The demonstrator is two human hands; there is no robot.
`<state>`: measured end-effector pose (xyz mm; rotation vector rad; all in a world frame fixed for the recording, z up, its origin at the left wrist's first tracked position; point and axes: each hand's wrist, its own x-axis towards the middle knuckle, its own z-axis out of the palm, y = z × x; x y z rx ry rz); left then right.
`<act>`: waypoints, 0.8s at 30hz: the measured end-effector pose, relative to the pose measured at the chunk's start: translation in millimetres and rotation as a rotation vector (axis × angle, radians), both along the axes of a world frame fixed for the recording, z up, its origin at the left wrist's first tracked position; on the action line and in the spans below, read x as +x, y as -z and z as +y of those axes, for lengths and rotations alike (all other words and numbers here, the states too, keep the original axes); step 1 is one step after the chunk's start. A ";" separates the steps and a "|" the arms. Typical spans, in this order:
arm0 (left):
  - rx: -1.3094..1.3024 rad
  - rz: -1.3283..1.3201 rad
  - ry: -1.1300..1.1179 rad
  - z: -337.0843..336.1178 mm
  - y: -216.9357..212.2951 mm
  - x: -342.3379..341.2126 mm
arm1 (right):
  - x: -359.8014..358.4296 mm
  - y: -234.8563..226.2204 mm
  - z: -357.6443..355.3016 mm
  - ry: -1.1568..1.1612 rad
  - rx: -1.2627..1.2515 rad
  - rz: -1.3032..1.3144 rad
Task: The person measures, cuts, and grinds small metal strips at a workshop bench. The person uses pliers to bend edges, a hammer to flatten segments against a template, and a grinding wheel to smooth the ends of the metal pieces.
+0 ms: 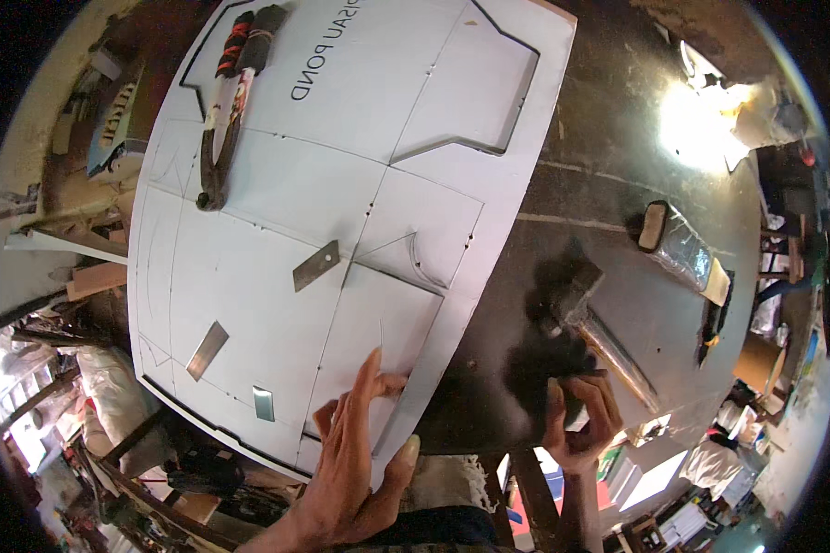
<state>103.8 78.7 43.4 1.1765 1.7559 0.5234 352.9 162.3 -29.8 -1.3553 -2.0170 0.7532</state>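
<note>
A large white board (277,230) with drawn lines and dark thin metal strips set along some of them lies before me. My left hand (355,452) rests at its near right part, index finger stretched over the surface and thumb at the right edge. My right hand (581,424) is off the board at the dark table's near edge, fingers curled in; what they hold, if anything, I cannot make out. Three small flat metal pieces lie on the board: one with a hole (316,265), a longer plate (207,351) and a small greenish plate (264,403).
Pliers (223,120) with red and black wrapped handles lie at the board's far left. On the dark table (563,194) to the right are a hammer (609,341), a tape-wrapped block (678,244) and a dark cutter knife (714,323). A bright light (701,124) glares at the far right.
</note>
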 end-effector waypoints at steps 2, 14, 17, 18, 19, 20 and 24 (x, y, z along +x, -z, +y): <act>0.038 -0.051 0.001 17.3 4.5 -0.7 | -4.4 12.1 -5.0 0.098 -0.004 0.036; 0.247 -0.022 -0.174 57.3 27.9 12.1 | 4.9 17.2 -2.7 0.049 -0.051 0.046; 0.340 0.166 -0.250 38.1 22.3 7.2 | 9.2 17.8 -2.1 0.040 -0.059 0.046; 0.402 0.281 -0.291 30.0 19.9 7.7 | 9.7 17.3 -2.6 0.036 -0.058 0.055; 0.412 0.386 -0.345 19.5 19.8 5.8 | 9.8 17.6 -2.3 0.033 -0.057 0.061; 0.421 0.491 -0.398 6.6 20.6 2.8 | 9.8 17.7 -2.0 0.030 -0.056 0.066; 0.290 0.750 -0.700 -69.8 30.1 -16.2 | 11.5 16.5 -4.3 0.047 -0.033 0.072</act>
